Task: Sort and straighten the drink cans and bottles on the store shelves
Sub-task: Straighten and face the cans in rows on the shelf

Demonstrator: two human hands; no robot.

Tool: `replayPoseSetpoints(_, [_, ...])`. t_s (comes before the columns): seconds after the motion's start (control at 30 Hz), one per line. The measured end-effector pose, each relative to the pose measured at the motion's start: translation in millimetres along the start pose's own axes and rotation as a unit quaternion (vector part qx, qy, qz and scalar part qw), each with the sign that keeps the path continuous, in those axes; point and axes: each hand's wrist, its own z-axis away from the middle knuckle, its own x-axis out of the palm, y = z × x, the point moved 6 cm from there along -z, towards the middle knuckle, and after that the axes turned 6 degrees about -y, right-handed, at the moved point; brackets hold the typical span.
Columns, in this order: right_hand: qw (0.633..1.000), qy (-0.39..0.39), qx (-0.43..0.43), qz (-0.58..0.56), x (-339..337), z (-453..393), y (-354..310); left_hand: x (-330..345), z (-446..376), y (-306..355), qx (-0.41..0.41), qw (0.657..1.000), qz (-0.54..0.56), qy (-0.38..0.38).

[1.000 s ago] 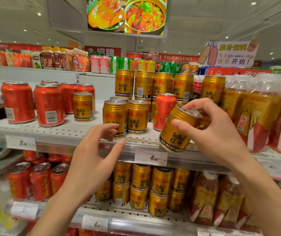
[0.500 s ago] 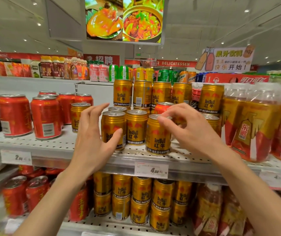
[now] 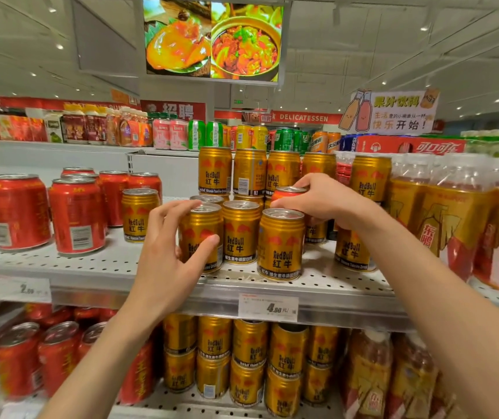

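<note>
We count three upright gold Red Bull cans (image 3: 240, 231) fronting the white perforated metal shelf (image 3: 91, 264). Our left hand (image 3: 166, 261) has its fingers clamped on the leftmost; our right hand (image 3: 324, 198) pinches a red can (image 3: 287, 192) behind.

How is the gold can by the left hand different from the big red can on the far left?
The gold can is slimmer and reads RedBull; the red can is wider, with a barcode showing. The left hand wraps the gold can; nothing touches the red can. Both stand upright on the same shelf.
</note>
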Motion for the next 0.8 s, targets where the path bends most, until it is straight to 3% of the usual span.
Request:
replayPoseSetpoints(0.4, [0.984,0.141,-0.099,-0.039,-38,19,-7,-4,1,-2,-0.014,0.998,0.042,-0.054])
replayPoseSetpoints(0.8, [0.980,0.154,-0.108,-0.059,-69,77,-4,0,5,3,-0.026,0.998,0.014,-0.051])
